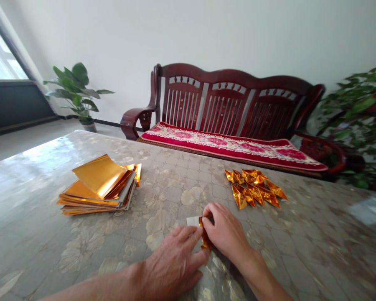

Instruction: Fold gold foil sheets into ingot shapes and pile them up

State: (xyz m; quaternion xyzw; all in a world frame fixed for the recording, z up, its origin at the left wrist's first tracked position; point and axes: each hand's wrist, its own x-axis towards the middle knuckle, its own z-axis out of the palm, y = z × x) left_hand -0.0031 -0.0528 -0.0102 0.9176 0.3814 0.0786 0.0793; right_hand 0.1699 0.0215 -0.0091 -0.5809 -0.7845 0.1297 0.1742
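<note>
Both my hands rest on the table near its front edge, pressed on one sheet of gold foil paper [203,238] whose white back shows at the far corner. My left hand [172,263] lies over the sheet, fingers together, pinning it flat. My right hand [225,232] pinches the gold folded edge between thumb and fingers. A stack of flat gold foil sheets [100,186] lies to the left, beyond my left hand. A small heap of folded gold paper pieces [255,188] lies just beyond my right hand.
The table [50,234] has a glossy flowered cover. Behind it stands a dark red wooden bench [225,100] with a red cushion. A potted plant [77,90] stands on the floor at the far left, and leafy plants [360,121] on the right.
</note>
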